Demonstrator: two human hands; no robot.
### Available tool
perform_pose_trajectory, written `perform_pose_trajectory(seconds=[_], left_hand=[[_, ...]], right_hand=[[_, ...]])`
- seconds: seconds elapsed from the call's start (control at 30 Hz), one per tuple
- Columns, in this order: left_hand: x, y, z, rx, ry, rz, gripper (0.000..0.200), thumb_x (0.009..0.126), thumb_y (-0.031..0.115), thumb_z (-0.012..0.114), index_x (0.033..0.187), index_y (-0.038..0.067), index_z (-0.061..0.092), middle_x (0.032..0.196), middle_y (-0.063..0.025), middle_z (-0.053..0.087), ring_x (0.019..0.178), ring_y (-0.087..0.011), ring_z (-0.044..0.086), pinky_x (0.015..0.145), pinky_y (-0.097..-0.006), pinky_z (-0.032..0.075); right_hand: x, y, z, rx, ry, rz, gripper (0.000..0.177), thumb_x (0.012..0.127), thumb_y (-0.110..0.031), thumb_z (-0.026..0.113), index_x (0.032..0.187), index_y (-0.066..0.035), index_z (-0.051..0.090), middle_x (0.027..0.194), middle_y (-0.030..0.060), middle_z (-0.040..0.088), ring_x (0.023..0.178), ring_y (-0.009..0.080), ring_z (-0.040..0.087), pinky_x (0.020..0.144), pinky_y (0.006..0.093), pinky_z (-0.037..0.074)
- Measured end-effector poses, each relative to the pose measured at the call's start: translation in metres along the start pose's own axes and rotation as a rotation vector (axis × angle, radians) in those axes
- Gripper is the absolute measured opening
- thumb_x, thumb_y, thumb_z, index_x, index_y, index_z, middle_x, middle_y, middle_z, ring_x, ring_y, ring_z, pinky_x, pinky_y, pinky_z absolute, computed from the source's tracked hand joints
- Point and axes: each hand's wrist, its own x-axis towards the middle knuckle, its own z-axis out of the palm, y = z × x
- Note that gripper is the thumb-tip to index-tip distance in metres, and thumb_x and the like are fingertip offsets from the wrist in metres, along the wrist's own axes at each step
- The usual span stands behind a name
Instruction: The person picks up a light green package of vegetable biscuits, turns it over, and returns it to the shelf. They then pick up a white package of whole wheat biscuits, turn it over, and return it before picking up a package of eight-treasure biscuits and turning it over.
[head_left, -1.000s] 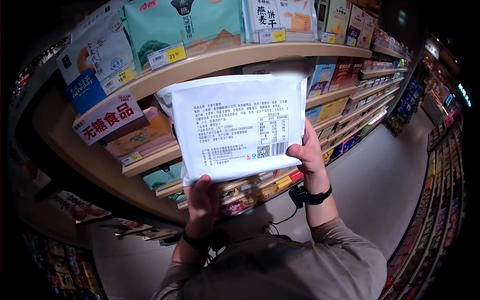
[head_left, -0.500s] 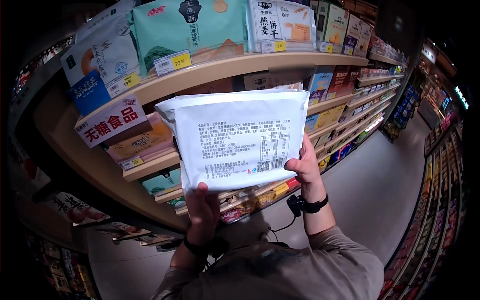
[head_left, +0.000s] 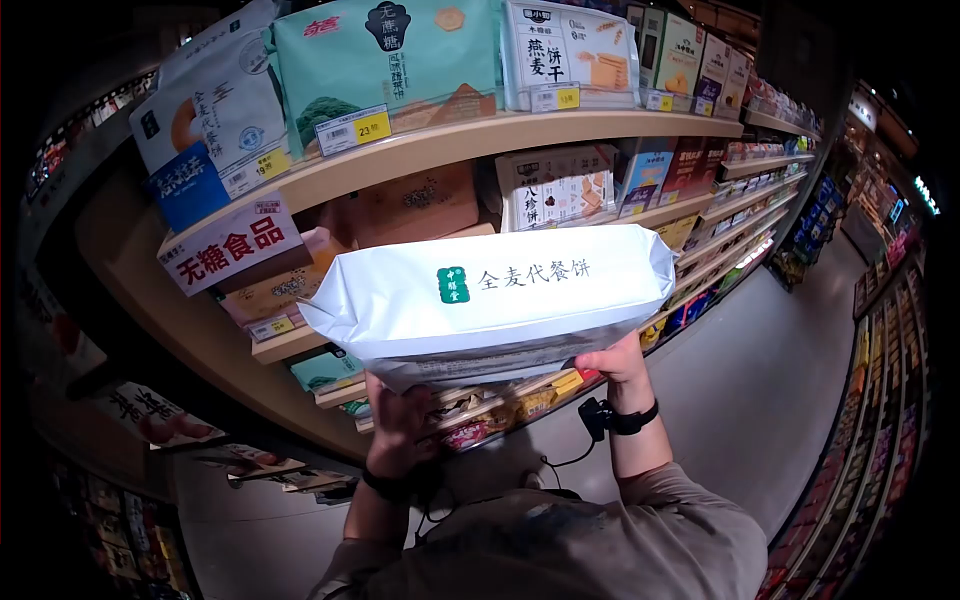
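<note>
Several tiers of wooden shelving (head_left: 640,124) are curving from the left of the frame towards the upper right. A white packet (head_left: 540,308) is spanning the centre, clear of the shelf edge, its narrow lettered side facing the camera and its printed broad face tilting into shadow below. A green bag (head_left: 440,60) is standing at the upper centre, between a pale bag (head_left: 225,105) at the upper left and a smaller biscuit bag (head_left: 575,60) on its right. A red-lettered sign (head_left: 230,245) is hanging at the shelf edge, left of the packet.

The left hand (head_left: 398,415) is supporting the packet's lower left, fingers partly curled and partly lost in shade; their exact spread is impossible to tell. The right hand (head_left: 620,360) is gripping the lower right corner, thumb against the near face, the other fingers passing out of sight behind. Black wristbands (head_left: 635,418) are circling both wrists.

The packet is probably behaving as a light, soft film wrapper around stiffer, brittle contents, its smooth skin being somewhat slippery. The filled lower corners are offering the surest hold, with flat, gentle pressure; the creased end folds are likely giving way under a pinch.
</note>
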Motion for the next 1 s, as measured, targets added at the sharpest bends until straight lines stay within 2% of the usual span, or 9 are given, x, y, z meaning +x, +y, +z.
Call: perform_pose_trajectory(seconds=[0.17, 0.23, 0.27, 0.37, 0.43, 0.63, 0.73, 0.9, 1.0], left_hand=[[0.007, -0.002, 0.001, -0.113, 0.245, -0.247, 0.033, 0.088, 0.020, 0.058, 0.115, 0.003, 0.050, 0.100, -0.0016, 0.055, 0.087, -0.0102, 0.053, 0.068, -0.0226, 0.047], [0.009, -0.008, 0.003, 0.041, 0.152, 0.069, 0.049, 0.082, 0.021, 0.067, 0.120, 0.000, 0.045, 0.107, -0.0045, 0.058, 0.095, -0.0140, 0.058, 0.078, -0.0274, 0.050], [0.012, -0.002, 0.008, 0.041, 0.150, 0.067, 0.049, 0.082, 0.021, 0.067, 0.120, 0.000, 0.045, 0.107, -0.0045, 0.058, 0.095, -0.0140, 0.058, 0.078, -0.0274, 0.050], [0.018, 0.016, 0.018, 0.098, 0.052, 0.107, 0.084, 0.076, 0.047, 0.074, 0.132, -0.003, 0.037, 0.120, -0.0079, 0.054, 0.109, -0.0175, 0.054, 0.093, -0.0324, 0.045], [0.020, 0.018, 0.015, 0.181, 0.044, 0.147, 0.101, 0.071, 0.064, 0.070, 0.137, -0.001, 0.030, 0.129, -0.0105, 0.047, 0.117, -0.0204, 0.048, 0.099, -0.0352, 0.039], [0.024, 0.049, 0.045, 0.207, -0.049, 0.068, 0.118, 0.073, 0.082, 0.046, 0.146, -0.005, 0.013, 0.144, -0.0163, 0.035, 0.133, -0.0253, 0.033, 0.109, -0.0377, 0.026], [0.021, 0.055, 0.045, 0.153, -0.089, 0.016, 0.114, 0.077, 0.084, 0.031, 0.147, -0.005, 0.012, 0.148, -0.0173, 0.031, 0.137, -0.0258, 0.028, 0.112, -0.0369, 0.020], [0.014, 0.061, 0.040, 0.048, -0.089, -0.021, 0.097, 0.088, 0.073, 0.016, 0.144, -0.006, 0.021, 0.146, -0.0163, 0.034, 0.135, -0.0250, 0.031, 0.111, -0.0359, 0.021], [0.009, 0.055, 0.026, -0.002, -0.009, -0.040, 0.071, 0.100, 0.052, 0.015, 0.139, -0.003, 0.033, 0.135, -0.0153, 0.047, 0.124, -0.0247, 0.045, 0.106, -0.0367, 0.032]], right_hand=[[-0.003, -0.001, -0.004, -0.039, 0.014, -0.012, 0.090, 0.056, -0.001, 0.086, 0.132, 0.002, 0.039, 0.121, 0.0107, 0.055, 0.111, 0.0208, 0.053, 0.096, 0.0348, 0.043], [-0.002, 0.000, -0.006, -0.018, 0.025, 0.000, 0.101, 0.055, -0.005, 0.088, 0.138, -0.002, 0.032, 0.129, 0.0103, 0.049, 0.118, 0.0211, 0.048, 0.101, 0.0367, 0.038], [0.000, -0.005, 0.000, -0.004, 0.037, -0.020, 0.102, 0.055, -0.009, 0.089, 0.139, -0.003, 0.031, 0.130, 0.0095, 0.048, 0.120, 0.0208, 0.046, 0.102, 0.0363, 0.036], [0.005, -0.010, 0.008, -0.057, 0.046, -0.077, 0.103, 0.061, -0.022, 0.088, 0.142, -0.005, 0.027, 0.133, 0.0081, 0.045, 0.124, 0.0202, 0.041, 0.105, 0.0348, 0.031], [0.007, -0.014, 0.012, -0.027, 0.099, -0.107, 0.102, 0.066, -0.029, 0.086, 0.143, -0.004, 0.024, 0.134, 0.0086, 0.043, 0.125, 0.0202, 0.040, 0.105, 0.0343, 0.030], [0.007, -0.035, 0.017, -0.066, 0.066, -0.044, 0.084, 0.085, -0.040, 0.068, 0.143, 0.000, 0.024, 0.134, 0.0113, 0.044, 0.123, 0.0191, 0.043, 0.103, 0.0319, 0.033], [0.005, -0.041, 0.020, 0.035, 0.116, 0.160, 0.065, 0.096, -0.041, 0.048, 0.140, 0.003, 0.030, 0.133, 0.0134, 0.047, 0.120, 0.0181, 0.047, 0.100, 0.0296, 0.035], [0.005, -0.043, 0.020, 0.184, 0.122, 0.271, 0.060, 0.098, -0.040, 0.045, 0.139, 0.003, 0.035, 0.134, 0.0132, 0.048, 0.120, 0.0193, 0.048, 0.101, 0.0310, 0.037], [0.004, -0.044, 0.018, 0.284, 0.125, 0.316, 0.056, 0.098, -0.038, 0.043, 0.138, 0.002, 0.038, 0.132, 0.0131, 0.050, 0.119, 0.0193, 0.050, 0.101, 0.0312, 0.037]])
